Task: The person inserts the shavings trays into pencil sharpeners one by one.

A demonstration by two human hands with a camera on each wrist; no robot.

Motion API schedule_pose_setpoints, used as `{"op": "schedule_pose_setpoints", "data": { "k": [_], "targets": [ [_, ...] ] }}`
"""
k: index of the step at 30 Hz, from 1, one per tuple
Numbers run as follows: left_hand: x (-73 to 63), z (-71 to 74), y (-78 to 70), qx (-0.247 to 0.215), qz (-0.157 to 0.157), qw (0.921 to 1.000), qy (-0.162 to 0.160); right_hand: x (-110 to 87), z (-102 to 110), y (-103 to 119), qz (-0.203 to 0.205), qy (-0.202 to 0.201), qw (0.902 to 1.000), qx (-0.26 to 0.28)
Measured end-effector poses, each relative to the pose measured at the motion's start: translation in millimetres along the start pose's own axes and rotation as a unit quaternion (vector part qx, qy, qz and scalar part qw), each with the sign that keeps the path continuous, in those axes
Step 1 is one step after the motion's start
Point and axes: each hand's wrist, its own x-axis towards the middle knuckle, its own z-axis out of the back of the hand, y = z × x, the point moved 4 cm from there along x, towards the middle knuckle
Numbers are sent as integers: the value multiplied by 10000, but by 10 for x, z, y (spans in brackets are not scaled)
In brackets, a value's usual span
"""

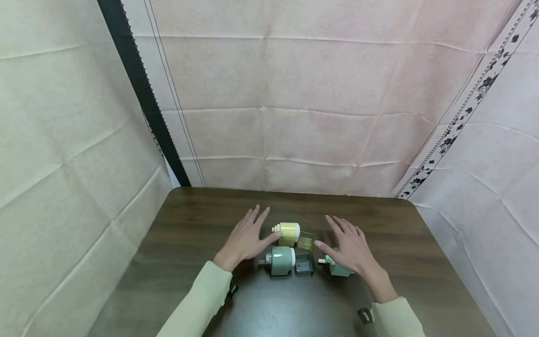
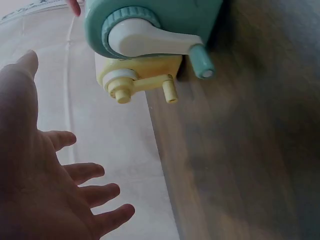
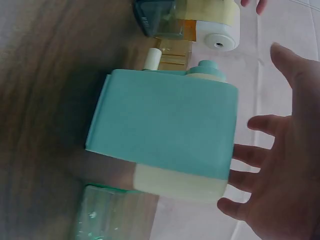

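Note:
Three crank pencil sharpeners stand on the table. My left hand [image 1: 247,238] is spread beside the yellow sharpener [image 1: 289,230], its thumb close to the crank side; whether it touches I cannot tell. Nearer me is the grey-green sharpener [image 1: 281,260], whose white crank [image 2: 155,41] shows in the left wrist view. My right hand [image 1: 348,244] hovers with fingers extended by the teal sharpener [image 3: 165,125], partly covering it in the head view; contact is unclear. Neither hand holds anything.
A yellowish see-through shavings tray [image 1: 305,241] lies right of the yellow sharpener. Next to the grey-green one is a dark tray [image 1: 304,263]. The right wrist view shows a clear green-edged tray [image 3: 102,215] beside the teal sharpener. Pale cloth [image 1: 269,93] hangs behind the wooden table [image 1: 168,281].

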Motion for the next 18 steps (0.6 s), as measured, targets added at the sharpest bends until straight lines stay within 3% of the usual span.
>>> {"op": "schedule_pose_setpoints", "data": {
  "k": [11, 18],
  "targets": [
    [265, -7, -271, 96, -81, 9987, 488, 245, -44, 75, -19, 782, 9969, -55],
    [442, -167, -416, -117, -196, 9947, 999, 450, -164, 141, -41, 1604, 9870, -79]
  ]
}}
